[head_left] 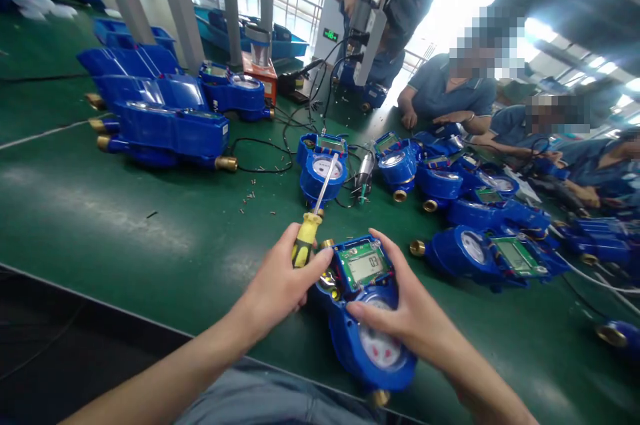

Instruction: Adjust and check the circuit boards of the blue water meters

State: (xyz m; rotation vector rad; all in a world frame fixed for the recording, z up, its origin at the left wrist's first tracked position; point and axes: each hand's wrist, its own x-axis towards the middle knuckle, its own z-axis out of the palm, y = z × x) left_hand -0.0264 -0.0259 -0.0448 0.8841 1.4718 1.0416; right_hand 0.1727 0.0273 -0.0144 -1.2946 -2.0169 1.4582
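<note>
A blue water meter point(345, 338) with brass ends lies tilted at the table's near edge, its green circuit board and small display facing up. My right hand point(400, 305) grips its right side, thumb across the round dial. A yellow and black screwdriver point(306, 238) is wrapped in my left hand point(280, 271), its shaft pointing up and away. The left thumb reaches to the meter's upper left corner, by the battery-like part. Just beyond the screwdriver's tip sits another blue meter point(313, 171) with its board exposed.
Blue meters point(160, 125) are stacked at left, and several more point(475, 251) crowd the right side. A grey electric screwdriver point(366, 168) and black cables lie mid-table among scattered screws. An orange box point(260, 75) stands behind. Other people point(450, 91) work across the green table point(100, 211).
</note>
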